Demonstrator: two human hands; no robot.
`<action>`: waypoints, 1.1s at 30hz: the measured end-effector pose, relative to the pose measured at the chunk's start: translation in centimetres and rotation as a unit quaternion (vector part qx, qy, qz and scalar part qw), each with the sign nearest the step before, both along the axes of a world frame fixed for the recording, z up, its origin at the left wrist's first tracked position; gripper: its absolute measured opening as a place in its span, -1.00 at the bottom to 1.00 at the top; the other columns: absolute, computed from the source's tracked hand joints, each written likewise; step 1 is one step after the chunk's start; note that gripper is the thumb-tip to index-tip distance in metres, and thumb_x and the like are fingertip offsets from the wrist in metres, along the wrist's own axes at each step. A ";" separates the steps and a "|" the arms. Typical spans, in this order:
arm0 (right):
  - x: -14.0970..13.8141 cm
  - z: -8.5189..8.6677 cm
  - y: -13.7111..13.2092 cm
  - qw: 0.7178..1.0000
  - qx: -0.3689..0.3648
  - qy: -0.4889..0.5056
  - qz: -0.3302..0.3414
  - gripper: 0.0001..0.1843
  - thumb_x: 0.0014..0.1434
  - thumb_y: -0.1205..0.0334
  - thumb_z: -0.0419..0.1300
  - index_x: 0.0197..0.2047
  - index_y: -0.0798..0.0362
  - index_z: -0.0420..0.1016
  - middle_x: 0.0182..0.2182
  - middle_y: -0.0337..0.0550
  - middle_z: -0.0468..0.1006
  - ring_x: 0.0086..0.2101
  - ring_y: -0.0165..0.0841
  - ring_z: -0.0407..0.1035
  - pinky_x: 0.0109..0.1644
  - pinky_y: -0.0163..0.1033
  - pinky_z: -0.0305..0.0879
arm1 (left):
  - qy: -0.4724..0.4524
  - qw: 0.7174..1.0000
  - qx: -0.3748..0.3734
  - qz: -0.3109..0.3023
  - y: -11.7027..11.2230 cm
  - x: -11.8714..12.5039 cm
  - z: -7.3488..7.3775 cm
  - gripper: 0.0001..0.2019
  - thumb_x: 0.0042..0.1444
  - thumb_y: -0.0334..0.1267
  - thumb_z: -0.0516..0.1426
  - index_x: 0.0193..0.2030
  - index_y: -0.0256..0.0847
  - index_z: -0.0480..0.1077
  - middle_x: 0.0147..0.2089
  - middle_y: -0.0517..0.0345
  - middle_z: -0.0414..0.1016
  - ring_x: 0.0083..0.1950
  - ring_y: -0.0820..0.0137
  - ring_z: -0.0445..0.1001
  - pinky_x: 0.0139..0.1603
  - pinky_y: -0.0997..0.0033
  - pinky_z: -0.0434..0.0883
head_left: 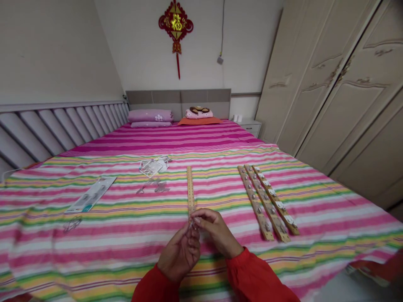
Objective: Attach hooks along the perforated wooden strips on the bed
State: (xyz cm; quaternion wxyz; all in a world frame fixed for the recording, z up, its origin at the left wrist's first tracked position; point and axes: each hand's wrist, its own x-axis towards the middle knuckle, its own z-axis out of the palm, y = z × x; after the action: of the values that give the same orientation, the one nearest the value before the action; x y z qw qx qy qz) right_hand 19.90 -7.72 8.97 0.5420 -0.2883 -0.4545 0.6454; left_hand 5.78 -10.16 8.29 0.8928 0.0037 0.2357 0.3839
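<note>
My left hand (180, 255) and my right hand (218, 234) meet at the fingertips above the striped bedspread. Both pinch a small clear and shiny piece (195, 226), mostly hidden by the fingers; its kind cannot be made out. Just beyond them lies a narrow wooden strip (190, 188) with a row of small holes, its near end behind my fingers. To the right, three similar strips lie side by side: two carry rows of shiny metal pieces (253, 196), and the outer strip (275, 199) carries white pieces.
Left of the bare strip are a pile of opened packaging (155, 166), small clear scraps (161, 186), a flat package (92, 195) and a thin tangled bundle (72, 224). Folded bedding (150, 117) rests at the headboard (151, 97). A wardrobe (340, 92) stands right.
</note>
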 end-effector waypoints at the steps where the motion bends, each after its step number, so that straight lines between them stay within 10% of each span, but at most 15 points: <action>1: 0.0 -0.2 0.2 1.000 -0.008 0.006 -0.011 -0.81 -0.04 0.14 0.36 -0.35 0.05 0.58 -0.51 -0.23 0.54 -0.47 -0.41 0.36 -0.31 -0.28 0.26 | 0.034 0.999 0.018 -0.004 0.2 0.0 -0.2 -0.84 0.06 -0.23 0.19 -0.27 -0.28 0.43 -0.53 0.29 0.35 -0.62 0.69 0.26 -0.59 0.69 0.16; 4: -0.1 -0.9 0.9 0.998 -0.035 0.022 -0.048 -0.79 -0.07 0.12 0.38 -0.39 0.06 0.55 -0.61 -0.28 0.48 -0.56 -0.44 0.32 -0.39 -0.30 0.23 | 0.246 0.964 0.101 0.015 0.8 -0.2 -0.7 -0.66 0.00 0.00 0.19 -0.34 -0.30 0.44 -0.58 0.29 0.31 -0.65 0.65 0.17 -0.64 0.63 0.07; 7: -0.1 -1.6 1.5 0.995 -0.059 0.020 -0.080 -0.75 -0.12 0.12 0.40 -0.38 0.07 0.56 -0.59 -0.27 0.49 -0.57 -0.46 0.30 -0.44 -0.33 0.20 | 0.461 0.852 0.228 0.096 1.8 -0.8 -0.9 -0.60 -0.09 0.09 0.22 -0.43 -0.29 0.44 -0.53 0.23 0.38 -0.55 0.56 0.26 -0.56 0.57 0.15; 10: -0.2 -2.0 2.3 0.994 -0.072 0.013 -0.087 -0.75 -0.15 0.13 0.41 -0.40 0.09 0.58 -0.60 -0.27 0.48 -0.58 -0.47 0.29 -0.47 -0.34 0.20 | 0.505 0.793 0.315 0.131 3.2 -1.1 -0.4 -0.61 -0.22 0.04 0.29 -0.37 -0.27 0.47 -0.46 0.18 0.48 -0.40 0.45 0.40 -0.39 0.51 0.29; 21: -0.7 -2.5 8.4 0.984 -0.089 -0.011 -0.151 -0.72 -0.28 0.16 0.40 -0.46 0.11 0.51 -0.62 -0.26 0.51 -0.62 -0.45 0.34 -0.52 -0.33 0.22 | 0.493 0.799 0.312 0.143 11.1 -0.8 -1.1 -0.59 -0.46 -0.11 0.38 -0.44 -0.30 0.45 -0.54 0.17 0.49 -0.50 0.48 0.43 -0.41 0.47 0.37; 33: -1.6 -7.2 11.0 0.978 -0.097 -0.043 -0.178 -0.75 -0.32 0.19 0.38 -0.50 0.11 0.51 -0.66 -0.28 0.50 -0.63 -0.44 0.30 -0.52 -0.31 0.21 | 0.509 0.801 0.280 0.147 13.5 -0.7 -4.2 -0.66 -0.49 -0.17 0.35 -0.54 -0.28 0.40 -0.65 0.23 0.43 -0.57 0.50 0.38 -0.48 0.49 0.32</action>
State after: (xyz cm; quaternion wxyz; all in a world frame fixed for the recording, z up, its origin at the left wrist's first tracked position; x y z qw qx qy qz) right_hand 18.30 3.30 1.74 0.5980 -0.4430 -0.3537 0.5665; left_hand 5.08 3.34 4.12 0.5374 0.4135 0.5362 0.5028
